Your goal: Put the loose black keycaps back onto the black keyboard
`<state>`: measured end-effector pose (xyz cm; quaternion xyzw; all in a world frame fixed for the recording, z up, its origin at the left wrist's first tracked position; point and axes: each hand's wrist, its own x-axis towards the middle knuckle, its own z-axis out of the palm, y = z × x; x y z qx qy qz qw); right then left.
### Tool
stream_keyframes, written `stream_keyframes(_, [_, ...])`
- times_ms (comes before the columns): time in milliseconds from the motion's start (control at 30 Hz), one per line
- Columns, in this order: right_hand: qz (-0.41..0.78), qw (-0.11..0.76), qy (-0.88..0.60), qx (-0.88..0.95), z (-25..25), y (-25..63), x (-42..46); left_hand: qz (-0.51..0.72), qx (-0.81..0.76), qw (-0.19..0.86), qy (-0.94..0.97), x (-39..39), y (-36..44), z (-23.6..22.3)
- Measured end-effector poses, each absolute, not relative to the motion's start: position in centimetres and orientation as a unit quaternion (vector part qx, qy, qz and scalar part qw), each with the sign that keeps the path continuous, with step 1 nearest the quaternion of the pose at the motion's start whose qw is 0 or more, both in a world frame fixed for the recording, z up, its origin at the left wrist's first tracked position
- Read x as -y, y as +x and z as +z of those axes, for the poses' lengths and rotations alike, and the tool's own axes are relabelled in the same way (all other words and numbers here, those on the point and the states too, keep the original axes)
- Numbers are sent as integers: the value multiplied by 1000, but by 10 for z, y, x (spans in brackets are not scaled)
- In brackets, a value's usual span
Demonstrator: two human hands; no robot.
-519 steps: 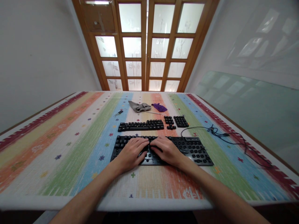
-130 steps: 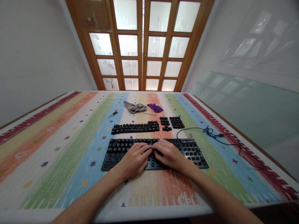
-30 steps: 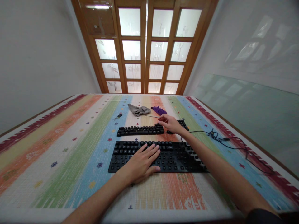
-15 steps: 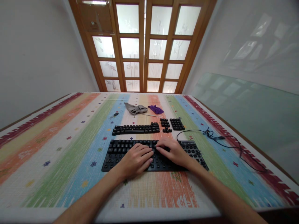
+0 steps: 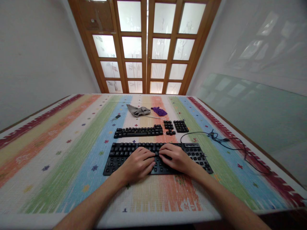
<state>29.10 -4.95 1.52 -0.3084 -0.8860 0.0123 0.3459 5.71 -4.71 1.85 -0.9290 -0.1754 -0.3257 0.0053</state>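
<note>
Presently I logged one black keyboard [image 5: 114,161] flat on the striped tablecloth [image 5: 48,182], left hand [image 5: 139,163] and right hand [image 5: 176,157] over it, just apart, both curled; any grip I couldn't tell. Beyond lay four loose keycap groups [image 5: 139,131], one grey cloth [image 5: 139,111], one purple cloth [image 5: 159,111].

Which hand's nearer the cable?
Right. The right hand is at the keyboard, near where the cable leaves it; the left hand is farther left.

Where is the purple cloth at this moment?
In the head view, the purple cloth lies slightly right of centre, beyond the loose keycaps, right of the grey cloth.
</note>
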Motion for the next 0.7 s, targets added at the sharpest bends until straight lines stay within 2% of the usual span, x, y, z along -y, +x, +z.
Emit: stream_keyframes(700, [42, 336, -320, 885, 20, 299, 49, -335, 176, 10, -926, 47, 56, 15])
